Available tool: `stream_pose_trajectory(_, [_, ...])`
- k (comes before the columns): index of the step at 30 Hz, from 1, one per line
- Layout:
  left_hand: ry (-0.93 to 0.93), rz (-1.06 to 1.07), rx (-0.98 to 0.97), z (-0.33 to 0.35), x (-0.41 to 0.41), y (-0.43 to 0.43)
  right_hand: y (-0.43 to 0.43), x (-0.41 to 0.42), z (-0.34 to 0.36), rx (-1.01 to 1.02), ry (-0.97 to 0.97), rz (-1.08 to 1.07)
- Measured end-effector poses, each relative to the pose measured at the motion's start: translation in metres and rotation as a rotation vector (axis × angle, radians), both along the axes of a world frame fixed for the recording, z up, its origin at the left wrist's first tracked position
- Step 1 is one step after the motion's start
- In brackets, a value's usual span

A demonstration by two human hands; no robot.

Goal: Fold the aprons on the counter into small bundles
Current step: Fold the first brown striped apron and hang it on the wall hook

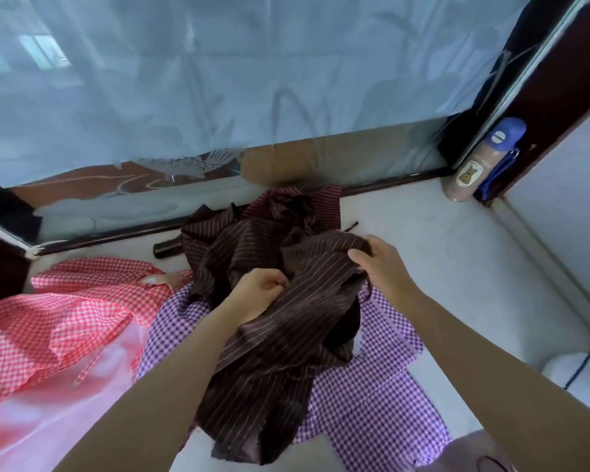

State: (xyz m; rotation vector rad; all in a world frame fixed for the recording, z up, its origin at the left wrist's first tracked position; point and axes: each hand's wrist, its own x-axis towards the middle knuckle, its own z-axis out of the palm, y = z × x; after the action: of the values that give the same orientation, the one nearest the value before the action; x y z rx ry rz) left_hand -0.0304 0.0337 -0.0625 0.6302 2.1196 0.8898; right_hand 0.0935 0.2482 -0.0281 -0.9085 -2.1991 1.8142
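Two hands clutch a brown striped apron (286,335) bunched on the desk (440,233).
The left hand (259,291) curls its grip into the cloth, the right hand (382,264) pinches an edge; purple checked apron (372,403) beneath, frosted window (218,80) behind.

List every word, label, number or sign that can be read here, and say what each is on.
Nothing can be read.
Tan cylindrical bottle: cream label with a bear-like picture and curved print above it, too blurred to read.
Blue cap of that bottle: white oval badge, print too small to read.
Dark brown striped apron, red checked apron, purple checked apron: no text shows.
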Motion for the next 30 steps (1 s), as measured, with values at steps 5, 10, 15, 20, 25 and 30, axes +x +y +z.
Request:
stream_pose_trajectory(5, [-0.161, -0.21, -0.434, -0.023, 0.051, -0.019, 0.014, 0.047, -0.036, 0.157, -0.406, 0.375])
stream_pose_trajectory(10, [-0.151, -0.171, -0.388, -0.025, 0.069, -0.004, 0.017, 0.076, -0.059, 0.322, -0.457, 0.351])
stream_pose_trajectory(15, [0.392, 0.03, -0.272, -0.024, 0.057, 0.018, 0.01, 0.081, -0.074, 0.037, -0.436, 0.197])
stream_pose_trajectory(20, [0.373, 0.057, -0.503, -0.032, 0.037, 0.036, -0.006, 0.071, -0.051, -0.228, -0.254, -0.005])
stream_pose_trajectory(25, [0.233, 0.05, -0.61, -0.055, 0.023, 0.03, 0.003, 0.037, -0.02, -0.328, 0.209, -0.406])
stream_pose_trajectory(30, [0.318, -0.101, -0.492, -0.045, 0.033, 0.006, 0.003, 0.003, 0.002, -0.425, 0.355, -0.468])
